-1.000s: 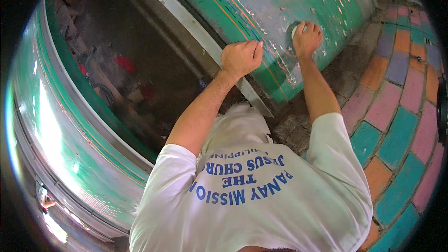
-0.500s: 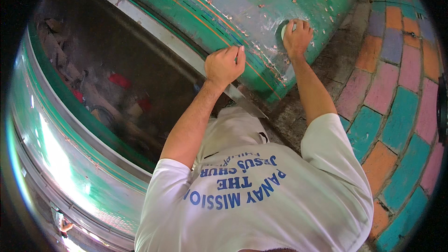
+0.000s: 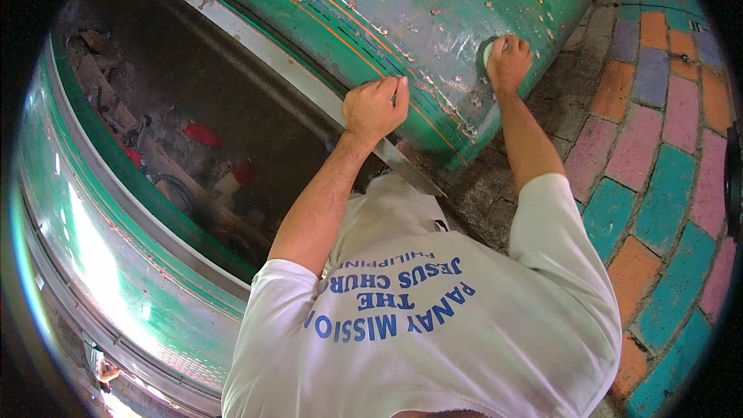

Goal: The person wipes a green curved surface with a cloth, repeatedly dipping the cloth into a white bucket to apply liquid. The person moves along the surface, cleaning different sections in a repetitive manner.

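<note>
A large green panel [image 3: 433,11], worn grey in patches with orange and blue stripes and many chipped spots, curves across the top. My right hand [image 3: 508,62] presses a pale, rounded pad [image 3: 488,53] flat to its surface, near the right side. The pad's far side is hidden by my fingers. My left hand [image 3: 374,111] is closed in a fist at the panel's lower left edge, thumb uppermost. Whatever those fingers may be wrapped round is hidden. A narrow, pale metal strip [image 3: 414,169] comes out below this fist.
Left of the panel, a pale sill [image 3: 255,50] borders a dark opening with debris and red pieces [image 3: 203,135]. Another shiny green curved body [image 3: 93,263] stands at far left. Multicoloured paving blocks [image 3: 635,139] lie to the right. A distant person [image 3: 107,371] shows at lower left.
My right hand has slid a little to the right across the panel with the pad. The left fist stays at nearly the same place on the edge.
</note>
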